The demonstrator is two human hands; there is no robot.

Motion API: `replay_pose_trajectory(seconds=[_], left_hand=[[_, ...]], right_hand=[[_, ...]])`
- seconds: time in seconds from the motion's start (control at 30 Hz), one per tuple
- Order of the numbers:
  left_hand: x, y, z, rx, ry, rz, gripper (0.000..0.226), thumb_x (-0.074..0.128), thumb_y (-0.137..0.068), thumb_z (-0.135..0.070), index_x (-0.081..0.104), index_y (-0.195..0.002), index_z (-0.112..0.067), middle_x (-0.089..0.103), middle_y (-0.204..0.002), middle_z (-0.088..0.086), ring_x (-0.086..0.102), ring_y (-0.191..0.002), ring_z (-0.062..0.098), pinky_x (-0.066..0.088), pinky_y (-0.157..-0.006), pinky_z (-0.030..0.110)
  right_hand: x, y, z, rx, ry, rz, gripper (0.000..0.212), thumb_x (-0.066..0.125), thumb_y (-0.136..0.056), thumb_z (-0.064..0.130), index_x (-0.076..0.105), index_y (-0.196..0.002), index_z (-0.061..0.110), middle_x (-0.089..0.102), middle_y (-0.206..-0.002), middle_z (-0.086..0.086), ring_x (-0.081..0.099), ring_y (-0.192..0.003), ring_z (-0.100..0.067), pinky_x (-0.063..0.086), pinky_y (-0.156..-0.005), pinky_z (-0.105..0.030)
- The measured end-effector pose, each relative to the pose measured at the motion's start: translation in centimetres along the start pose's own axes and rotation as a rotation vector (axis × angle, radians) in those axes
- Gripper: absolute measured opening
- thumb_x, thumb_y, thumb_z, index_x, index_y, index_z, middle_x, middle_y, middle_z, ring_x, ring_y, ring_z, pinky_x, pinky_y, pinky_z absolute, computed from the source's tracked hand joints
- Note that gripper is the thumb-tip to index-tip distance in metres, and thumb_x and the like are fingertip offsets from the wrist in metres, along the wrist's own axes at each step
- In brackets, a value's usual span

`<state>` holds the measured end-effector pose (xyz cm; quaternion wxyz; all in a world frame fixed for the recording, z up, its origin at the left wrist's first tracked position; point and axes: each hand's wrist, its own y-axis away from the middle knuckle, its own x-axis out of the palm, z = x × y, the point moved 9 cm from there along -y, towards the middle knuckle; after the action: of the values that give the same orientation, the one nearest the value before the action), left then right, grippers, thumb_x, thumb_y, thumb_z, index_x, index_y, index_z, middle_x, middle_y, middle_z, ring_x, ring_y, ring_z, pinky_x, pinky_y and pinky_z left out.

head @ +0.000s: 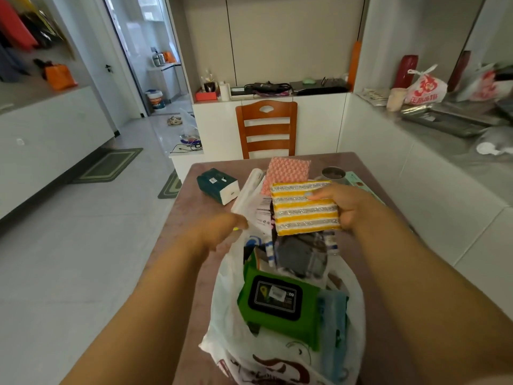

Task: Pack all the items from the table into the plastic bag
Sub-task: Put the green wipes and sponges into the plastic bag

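Note:
A white plastic bag (222, 301) lies open on the brown table (191, 218), with a green wet-wipes pack (277, 304), a blue pack (333, 323) and dark items inside. My left hand (222, 232) pinches the bag's upper left rim. My right hand (341, 207) holds a yellow and silver striped sponge (302, 208) just above the bag's mouth. A pink sponge (286, 170) and a dark green tissue pack (219, 184) lie on the table beyond the bag.
A metal cup (334, 175) stands at the table's far right beside a green card (358, 182). A wooden chair (266, 129) faces the table's far end. White counters run along both sides of the room; the right one holds bags and trays.

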<state>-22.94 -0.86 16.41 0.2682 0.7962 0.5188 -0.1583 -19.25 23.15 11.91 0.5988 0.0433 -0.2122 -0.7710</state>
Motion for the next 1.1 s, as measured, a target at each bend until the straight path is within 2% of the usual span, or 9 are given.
replay_pose_trajectory(seconds=[0.17, 0.3, 0.4, 0.57, 0.67, 0.73, 0.83, 0.97, 1.1], left_hand=[[2.1, 2.0, 3.4, -0.147, -0.526, 0.176, 0.038, 0.075, -0.079, -0.016, 0.058, -0.112, -0.006, 0.065, -0.090, 0.007, 0.067, -0.076, 0.021, 0.057, -0.067, 0.029], [0.0, 1.1, 3.6, -0.166, -0.313, -0.012, 0.018, 0.067, -0.087, -0.014, 0.070, -0.093, 0.002, 0.066, -0.064, 0.005, 0.064, -0.057, 0.014, 0.055, -0.056, 0.022], [-1.5, 1.2, 3.3, -0.133, -0.128, -0.150, 0.020, 0.065, -0.089, -0.016, 0.071, -0.086, 0.003, 0.065, -0.060, 0.007, 0.058, -0.050, 0.015, 0.056, -0.070, 0.034], [-1.1, 2.4, 2.8, -0.146, 0.208, -0.129, 0.019, 0.061, -0.091, -0.009, 0.064, -0.096, 0.010, 0.056, -0.047, 0.005, 0.042, -0.027, 0.007, 0.042, -0.039, 0.020], [-0.8, 2.7, 3.1, -0.146, 0.341, -0.099, 0.017, 0.058, -0.092, -0.005, 0.063, -0.096, 0.010, 0.053, -0.049, 0.006, 0.037, -0.038, 0.010, 0.036, -0.037, 0.019], [-0.9, 2.6, 3.8, -0.172, 0.416, -0.125, 0.018, 0.056, -0.092, -0.005, 0.063, -0.092, 0.012, 0.051, -0.048, 0.005, 0.036, -0.041, 0.010, 0.035, -0.038, 0.019], [-1.2, 2.4, 4.4, -0.212, 0.486, -0.151, 0.019, 0.056, -0.093, -0.008, 0.065, -0.081, 0.004, 0.051, -0.041, 0.002, 0.039, -0.042, 0.011, 0.040, -0.045, 0.022], [-1.6, 1.8, 3.0, -0.083, 0.175, -0.224, 0.023, 0.063, -0.089, -0.021, 0.064, -0.104, -0.003, 0.068, -0.085, 0.008, 0.065, -0.071, 0.019, 0.057, -0.069, 0.034], [-1.9, 4.8, -3.2, 0.350, -0.307, -0.491, 0.027, 0.057, -0.089, -0.022, 0.064, -0.114, -0.016, 0.063, -0.114, 0.001, 0.061, -0.095, 0.017, 0.049, -0.070, 0.023]], right_hand=[[-0.5, 2.6, -0.9, 0.024, 0.236, 0.114, 0.024, 0.057, -0.087, -0.004, 0.067, -0.100, 0.014, 0.077, -0.082, -0.007, 0.074, -0.072, -0.023, 0.061, -0.065, -0.035], [1.1, 3.7, -2.8, 0.110, 0.384, 0.160, 0.025, 0.058, -0.086, -0.007, 0.065, -0.100, 0.012, 0.072, -0.091, -0.012, 0.068, -0.084, -0.029, 0.055, -0.082, -0.044], [3.7, 3.0, -6.3, 0.266, 0.520, 0.203, 0.019, 0.064, -0.085, 0.001, 0.066, -0.103, 0.007, 0.067, -0.102, -0.017, 0.062, -0.097, -0.035, 0.048, -0.097, -0.051], [7.4, 1.1, -10.3, 0.342, 0.361, 0.119, 0.004, 0.068, -0.084, 0.009, 0.066, -0.087, 0.007, 0.067, -0.088, -0.012, 0.063, -0.077, -0.027, 0.052, -0.084, -0.039], [8.3, -0.9, -10.4, 0.208, 0.340, -0.043, 0.046, 0.078, -0.075, 0.022, 0.063, -0.115, 0.004, 0.068, -0.111, -0.011, 0.065, -0.102, -0.029, 0.049, -0.099, -0.046], [9.1, -1.3, -10.4, 0.146, 0.494, -0.108, 0.085, 0.077, -0.071, 0.043, 0.041, -0.138, 0.006, 0.055, -0.132, -0.009, 0.055, -0.120, -0.030, 0.044, -0.104, -0.044], [9.0, -1.1, -10.3, 0.149, 0.710, -0.161, 0.104, 0.063, -0.072, 0.066, 0.019, -0.150, 0.012, 0.036, -0.149, -0.010, 0.038, -0.135, -0.030, 0.034, -0.111, -0.044], [7.0, -0.6, -8.0, 0.059, 0.801, -0.219, 0.070, 0.039, -0.091, 0.060, 0.038, -0.144, 0.015, 0.044, -0.146, -0.011, 0.043, -0.132, -0.029, 0.032, -0.111, -0.039], [5.4, 0.8, -7.6, 0.065, 0.850, -0.133, 0.048, 0.037, -0.098, 0.039, 0.050, -0.133, 0.011, 0.055, -0.134, -0.015, 0.051, -0.125, -0.034, 0.040, -0.106, -0.040]])
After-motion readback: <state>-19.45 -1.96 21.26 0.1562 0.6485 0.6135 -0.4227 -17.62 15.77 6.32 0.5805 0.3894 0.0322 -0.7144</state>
